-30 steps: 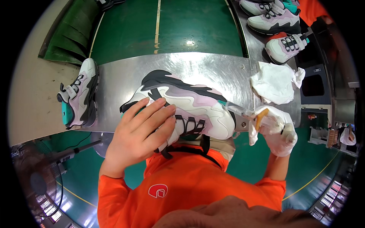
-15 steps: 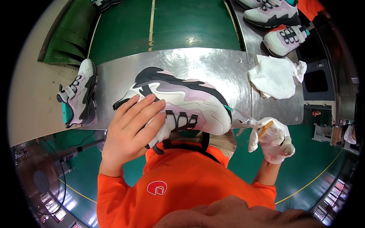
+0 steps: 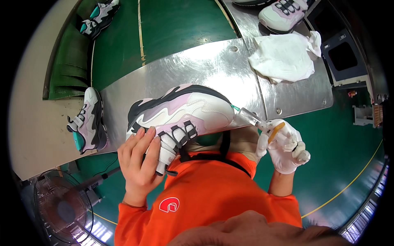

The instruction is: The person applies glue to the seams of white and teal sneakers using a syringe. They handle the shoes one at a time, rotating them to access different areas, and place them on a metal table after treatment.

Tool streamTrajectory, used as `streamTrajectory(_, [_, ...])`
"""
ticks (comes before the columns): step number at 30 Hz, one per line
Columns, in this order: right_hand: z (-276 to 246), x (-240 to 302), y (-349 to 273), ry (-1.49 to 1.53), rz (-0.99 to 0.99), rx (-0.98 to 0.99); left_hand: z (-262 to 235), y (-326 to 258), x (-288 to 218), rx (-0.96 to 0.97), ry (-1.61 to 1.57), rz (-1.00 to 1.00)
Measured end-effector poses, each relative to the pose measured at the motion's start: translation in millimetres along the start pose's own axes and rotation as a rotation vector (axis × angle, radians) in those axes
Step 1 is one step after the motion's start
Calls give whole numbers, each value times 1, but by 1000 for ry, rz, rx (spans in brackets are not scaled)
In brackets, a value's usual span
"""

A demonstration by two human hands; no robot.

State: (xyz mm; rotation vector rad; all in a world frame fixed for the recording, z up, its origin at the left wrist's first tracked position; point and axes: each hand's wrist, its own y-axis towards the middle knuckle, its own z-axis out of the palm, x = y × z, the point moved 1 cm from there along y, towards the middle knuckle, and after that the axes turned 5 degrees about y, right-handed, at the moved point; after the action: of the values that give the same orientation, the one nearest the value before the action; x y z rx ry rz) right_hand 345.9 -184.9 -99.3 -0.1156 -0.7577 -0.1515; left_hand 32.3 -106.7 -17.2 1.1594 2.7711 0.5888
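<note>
A white, lilac and black sneaker (image 3: 193, 110) lies tilted on its side at the metal table's near edge, toe to the right. My bare left hand (image 3: 139, 164) grips it around the collar and tongue, the fingertips on its side and the thumb hidden. My right hand (image 3: 283, 145), in a white glove, is closed around a clear syringe (image 3: 249, 117) with a yellowish-brown plunger part. The syringe's thin green tip (image 3: 234, 107) is at the toe, along the line between the black sole and the white upper; whether it touches is too small to tell.
A metal table (image 3: 205, 67) adjoins a green conveyor belt (image 3: 180, 24). One sneaker (image 3: 92, 119) stands at the left, more sneakers (image 3: 100, 18) at the far left, and another sneaker (image 3: 283, 16) at the far right near a crumpled white cloth (image 3: 283, 57). A fan (image 3: 65, 207) stands lower left.
The view has turned and shifted. The sneaker has rolled so its side and sole edge show more, with my left hand lower around the collar. The syringe tip stays by the toe.
</note>
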Motion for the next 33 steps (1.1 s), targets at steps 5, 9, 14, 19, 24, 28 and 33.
streamTrajectory(5, [11, -3, -11, -9, -24, -64, 7, -7, -7, -62, 11, 5])
streamTrajectory(9, [21, 5, -19, -62, 16, -25, 10, -11, -10, -83, 16, 2])
streamTrajectory(14, [36, 10, -23, -112, 59, -49, 7, -12, -15, -65, -12, -3])
streamTrajectory(19, [54, 14, -28, -155, 191, -124, 6, -12, -13, -66, -10, -16])
streamTrajectory(24, [55, 5, -35, -206, 114, -53, -5, 7, -4, 17, -78, -29])
streamTrajectory(28, [61, -3, -30, -306, 95, -57, -11, 31, 7, 90, -133, -46])
streamTrajectory(33, [40, -29, -21, -317, -97, 156, -9, 65, 26, 172, -201, -49])
